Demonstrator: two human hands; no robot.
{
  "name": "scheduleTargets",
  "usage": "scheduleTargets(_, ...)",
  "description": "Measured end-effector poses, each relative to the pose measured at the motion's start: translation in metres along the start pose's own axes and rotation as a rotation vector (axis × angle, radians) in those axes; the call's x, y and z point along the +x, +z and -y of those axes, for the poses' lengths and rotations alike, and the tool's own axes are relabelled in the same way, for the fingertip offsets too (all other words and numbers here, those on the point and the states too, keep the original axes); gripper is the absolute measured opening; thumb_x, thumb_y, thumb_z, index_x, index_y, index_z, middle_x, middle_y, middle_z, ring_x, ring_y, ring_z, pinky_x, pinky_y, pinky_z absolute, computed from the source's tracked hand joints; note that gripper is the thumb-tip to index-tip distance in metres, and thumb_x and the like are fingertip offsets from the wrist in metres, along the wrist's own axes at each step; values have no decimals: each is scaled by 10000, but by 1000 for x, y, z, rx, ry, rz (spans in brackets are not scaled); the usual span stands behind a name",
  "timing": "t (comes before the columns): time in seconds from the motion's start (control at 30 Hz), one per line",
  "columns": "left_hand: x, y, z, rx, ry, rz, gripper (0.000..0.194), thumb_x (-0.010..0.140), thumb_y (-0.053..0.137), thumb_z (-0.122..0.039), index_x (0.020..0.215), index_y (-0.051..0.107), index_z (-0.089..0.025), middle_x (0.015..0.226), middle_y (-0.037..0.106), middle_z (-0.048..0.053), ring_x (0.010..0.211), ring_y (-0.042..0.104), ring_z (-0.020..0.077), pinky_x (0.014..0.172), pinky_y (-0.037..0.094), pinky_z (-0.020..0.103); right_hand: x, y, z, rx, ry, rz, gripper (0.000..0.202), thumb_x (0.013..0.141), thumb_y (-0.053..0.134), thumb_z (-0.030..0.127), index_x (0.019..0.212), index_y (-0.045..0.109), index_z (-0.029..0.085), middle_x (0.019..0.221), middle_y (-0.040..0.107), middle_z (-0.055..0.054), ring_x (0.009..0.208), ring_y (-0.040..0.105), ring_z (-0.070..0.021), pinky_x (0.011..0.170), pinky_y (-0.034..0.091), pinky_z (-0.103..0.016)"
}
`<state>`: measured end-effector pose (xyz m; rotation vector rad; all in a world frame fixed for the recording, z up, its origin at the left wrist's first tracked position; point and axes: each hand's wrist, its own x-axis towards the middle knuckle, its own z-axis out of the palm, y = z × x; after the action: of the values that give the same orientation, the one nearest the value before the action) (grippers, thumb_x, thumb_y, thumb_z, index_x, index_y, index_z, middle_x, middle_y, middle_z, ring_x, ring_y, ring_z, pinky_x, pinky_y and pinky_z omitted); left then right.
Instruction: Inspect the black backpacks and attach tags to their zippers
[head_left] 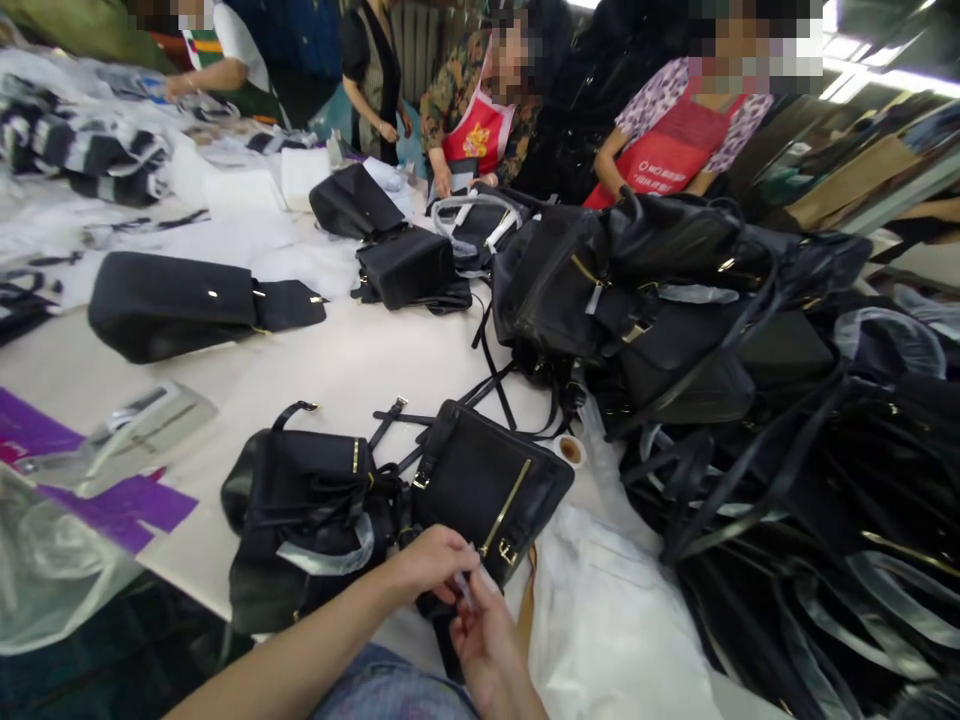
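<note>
Just in front of me a black backpack (472,480) with a gold zip and gold buckles lies on the table. My left hand (435,562) is pinched closed at its lower edge, near the end of the zip. Close against it, my right hand (484,625) is closed too, its fingertips meeting those of the left. Something small and pale seems to sit between the fingers, too small to name. Touching this bag on the left is another black backpack (300,500), its handle wrapped in clear plastic.
A big heap of black bags (720,400) fills the right side. White wrapping (607,610) and a tape roll (570,450) lie nearer. Further left are a black bag (172,305) and purple sheets (127,510). Several co-workers stand across the table (315,370).
</note>
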<state>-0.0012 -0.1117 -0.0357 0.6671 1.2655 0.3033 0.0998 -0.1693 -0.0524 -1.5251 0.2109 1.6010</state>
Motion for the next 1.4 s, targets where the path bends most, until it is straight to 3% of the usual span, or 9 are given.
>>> scheduleTargets(0.17,6,12,8,-123,-26,-128,246,642,682,-358,664,525,-170,553,514,-49,520,533,104,512,432,212,-5,-5,5,-192,-67,-6,410,525,831,419,818,650,196,616,636,48,539,543,-96,481,381,-181)
scheduleTargets(0.33,15,14,7,-127,-80,-112,179,627,695,-249,645,540,-160,499,542,-36,432,481,95,460,374,207,-14,-15,7,-333,-47,85,368,559,800,449,700,604,172,612,638,31,587,575,-108,530,411,-194)
scheduleTargets(0.47,18,15,1,-94,-92,-118,170,611,702,-231,659,557,-157,552,603,-5,459,478,93,459,323,197,-18,-17,8,-175,74,55,452,435,845,379,771,618,178,712,720,-9,694,677,-181,629,502,-269)
scheduleTargets(0.63,16,16,-8,2,-83,-187,118,561,676,-197,585,564,-170,456,448,-59,477,395,95,458,251,205,-17,-28,10,-15,185,-38,465,356,847,267,745,600,210,736,744,-9,754,706,-221,683,542,-326)
scheduleTargets(0.8,12,16,-17,62,-67,-220,141,539,669,-217,503,538,-181,421,356,-68,472,308,91,469,175,232,-16,-35,9,-100,183,-24,394,460,847,348,747,613,216,569,656,42,442,548,-116,382,325,-188)
scheduleTargets(0.9,10,14,-19,64,-101,-212,183,517,699,-292,510,550,-186,445,365,-64,505,346,107,485,211,233,-15,-37,6,-87,120,23,408,457,859,366,719,589,207,467,545,84,368,452,-74,343,187,-158)
scheduleTargets(1.0,8,14,-19,60,-108,-214,202,500,712,-329,532,575,-184,469,391,-61,534,370,113,506,247,237,-15,-35,5,-55,86,11,469,422,892,375,718,572,201,540,605,68,488,576,-94,393,337,-147)
scheduleTargets(1.1,7,16,-17,46,-87,-226,203,507,719,-322,533,582,-174,468,415,-59,524,370,105,514,255,239,-11,-26,5,39,43,12,496,398,915,395,711,588,191,664,699,17,654,665,-132,626,539,-240)
scheduleTargets(1.4,16,21,-2,-20,-7,-253,187,570,711,-202,480,553,-159,441,492,-35,469,433,102,502,309,236,6,-7,1,123,-94,38,475,384,920,434,662,622,189,659,699,13,648,661,-148,696,559,-289)
